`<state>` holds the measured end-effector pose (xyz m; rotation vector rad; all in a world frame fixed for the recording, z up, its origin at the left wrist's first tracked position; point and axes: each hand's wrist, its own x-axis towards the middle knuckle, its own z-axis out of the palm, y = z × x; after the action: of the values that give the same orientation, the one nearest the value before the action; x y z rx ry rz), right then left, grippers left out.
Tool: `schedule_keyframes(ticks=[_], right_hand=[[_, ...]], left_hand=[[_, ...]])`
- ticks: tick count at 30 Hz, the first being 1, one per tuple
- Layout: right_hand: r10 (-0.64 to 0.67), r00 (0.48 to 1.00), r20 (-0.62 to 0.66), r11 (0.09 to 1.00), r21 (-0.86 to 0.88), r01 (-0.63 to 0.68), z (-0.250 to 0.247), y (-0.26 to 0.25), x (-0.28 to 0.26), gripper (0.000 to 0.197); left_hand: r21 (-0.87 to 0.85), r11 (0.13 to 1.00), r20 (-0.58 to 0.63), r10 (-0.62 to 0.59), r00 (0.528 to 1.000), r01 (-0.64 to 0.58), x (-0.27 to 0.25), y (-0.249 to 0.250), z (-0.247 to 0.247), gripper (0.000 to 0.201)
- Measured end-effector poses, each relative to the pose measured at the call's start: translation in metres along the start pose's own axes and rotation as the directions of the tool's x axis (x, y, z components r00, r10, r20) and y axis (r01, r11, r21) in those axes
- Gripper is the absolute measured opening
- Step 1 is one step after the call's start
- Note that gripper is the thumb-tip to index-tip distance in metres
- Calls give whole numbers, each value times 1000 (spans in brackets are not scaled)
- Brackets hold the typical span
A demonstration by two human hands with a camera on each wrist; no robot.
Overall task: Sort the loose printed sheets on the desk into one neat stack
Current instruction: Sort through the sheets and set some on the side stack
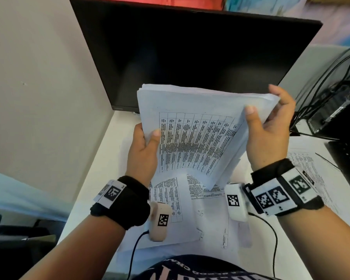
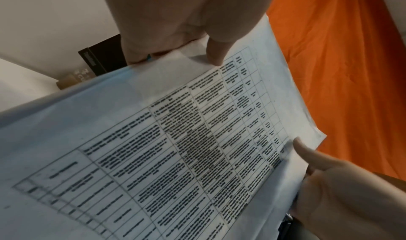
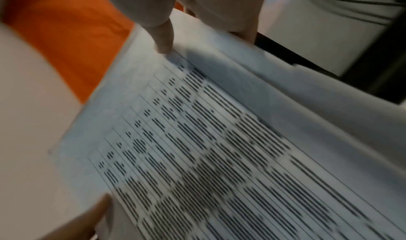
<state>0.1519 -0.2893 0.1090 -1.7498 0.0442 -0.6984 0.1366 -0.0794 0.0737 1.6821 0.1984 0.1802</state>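
A thick bundle of printed sheets [image 1: 192,126] with a black table on its top page is held up, tilted, above the white desk [image 1: 101,158]. My left hand [image 1: 144,146] grips its left edge, thumb on the top page. My right hand [image 1: 271,126] grips the right edge, thumb on top and fingers behind. The left wrist view shows the table page [image 2: 175,148] with my left hand [image 2: 191,35] above and my right hand's thumb [image 2: 307,150] at its far edge. In the right wrist view the page [image 3: 197,148] is blurred under my right hand's thumb [image 3: 162,35]. Loose printed sheets [image 1: 170,199] lie on the desk below.
A dark monitor [image 1: 190,57] stands close behind the bundle. A partition wall [image 1: 38,87] closes the left side. Black cables and a device [image 1: 331,102] sit at the right, with a keyboard corner [image 1: 348,156] and another printed sheet [image 1: 305,164] beside it.
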Motion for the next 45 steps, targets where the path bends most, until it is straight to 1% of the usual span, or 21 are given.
schedule_keyframes(ticks=[1, 3, 5, 7, 11, 13, 16, 17, 18, 20, 21, 23, 25, 29, 32, 35, 37, 39, 41, 43, 45], right_hand=[[87, 996, 11, 995, 44, -88, 1, 8, -2, 37], [227, 971, 71, 971, 65, -232, 3, 24, -10, 41], [292, 945, 148, 952, 49, -302, 7, 36, -18, 44], [298, 940, 164, 950, 50, -309, 10, 36, -19, 44], [215, 968, 131, 962, 142, -233, 6, 27, -13, 36], [214, 962, 168, 961, 143, -238, 0, 29, -18, 33], [273, 932, 238, 960, -13, -278, -3, 53, -34, 26], [286, 925, 251, 958, -64, -279, -2, 60, -39, 20], [286, 926, 248, 958, -87, -273, -1, 66, -42, 15], [276, 936, 221, 961, -90, -262, 2, 69, -44, 12], [283, 937, 204, 959, -82, -271, 5, 65, -42, 15], [305, 935, 179, 952, -31, -305, 11, 53, -35, 32], [290, 946, 146, 956, 7, -294, 17, 40, -28, 41], [217, 976, -7, 972, 91, -215, 24, 15, -25, 33], [218, 970, -106, 970, 131, -204, 29, 12, -35, 31], [305, 945, -120, 951, 89, -295, 29, 28, -48, 30], [373, 926, -64, 927, 62, -369, 27, 41, -55, 35], [412, 911, 26, 910, 35, -412, 28, 49, -60, 36], [442, 893, 84, 896, -11, -443, 32, 52, -63, 31], [460, 882, 100, 888, -30, -459, 35, 53, -64, 21], [458, 884, 92, 889, -54, -455, 38, 53, -65, 14]], left_hand=[[-8, 1000, 16, -11, 1000, 11, 0, -2, 1, 23], [-14, 999, 62, -31, 998, 32, 1, -4, 2, 21], [-24, 999, 89, -41, 995, 43, 1, -3, 5, 22], [-47, 998, 72, -25, 997, 28, 0, 1, 7, 23], [-93, 995, -18, 31, 999, -32, 0, 5, 4, 20], [-99, 995, -35, 29, 999, -32, -1, 2, -1, 18], [-54, 996, 26, -63, 998, 65, -2, -12, -7, 42], [-32, 995, 42, -97, 994, 98, 0, -18, -8, 46], [1, 994, 53, -106, 993, 106, 0, -23, -8, 44], [66, 996, 54, -64, 997, 60, 1, -26, -5, 34], [75, 996, 43, -41, 998, 38, 2, -24, -4, 30], [18, 1000, 33, -5, 999, 4, 3, -16, 0, 24], [-16, 996, 18, 86, 996, -86, 3, -3, 3, 28], [-38, 965, -26, 259, 966, -260, -2, 14, 11, 34], [-38, 955, -70, 292, 954, -295, -12, 4, 14, 27], [-15, 962, -109, 270, 957, -273, -16, -18, 12, 19], [-27, 976, -97, 214, 972, -218, -14, -29, 9, 16], [-37, 989, -48, 144, 988, -146, -12, -34, 6, 16], [-34, 996, 30, 80, 996, -79, -12, -38, 4, 19], [-25, 999, 86, 28, 996, -26, -11, -40, 3, 17], [10, 1000, 100, 1, 995, -2, -9, -44, 3, 14]])
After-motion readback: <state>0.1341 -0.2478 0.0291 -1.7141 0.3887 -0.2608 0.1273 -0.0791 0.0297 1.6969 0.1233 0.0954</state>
